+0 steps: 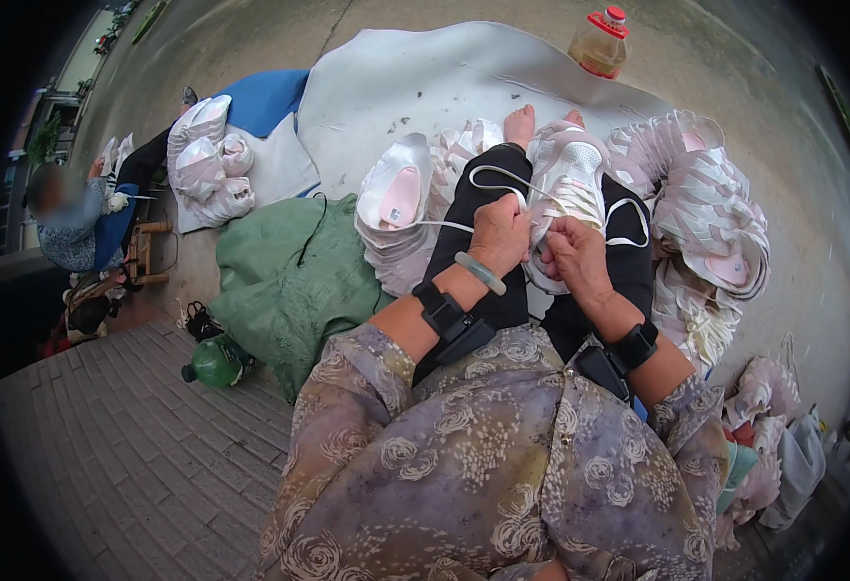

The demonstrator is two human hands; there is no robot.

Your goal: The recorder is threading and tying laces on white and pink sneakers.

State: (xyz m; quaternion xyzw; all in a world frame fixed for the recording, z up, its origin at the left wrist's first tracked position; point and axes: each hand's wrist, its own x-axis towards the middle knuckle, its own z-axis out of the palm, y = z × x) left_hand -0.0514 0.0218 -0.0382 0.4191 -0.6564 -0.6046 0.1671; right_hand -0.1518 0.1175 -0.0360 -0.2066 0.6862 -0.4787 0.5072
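gripping a white lace [449,226] in the closed left hand [499,232]. bending the fingers of the right hand [577,254] against a white shoe [575,155]; cannot tell if pinching anything. resting the shoe between legs in black pants [638,276]. left of the shoe, a pile of white shoe pieces [398,194], then a green sack [280,266]. right of the shoe, another tall pile [711,208]. past the shoe, a red-topped bottle [599,46].
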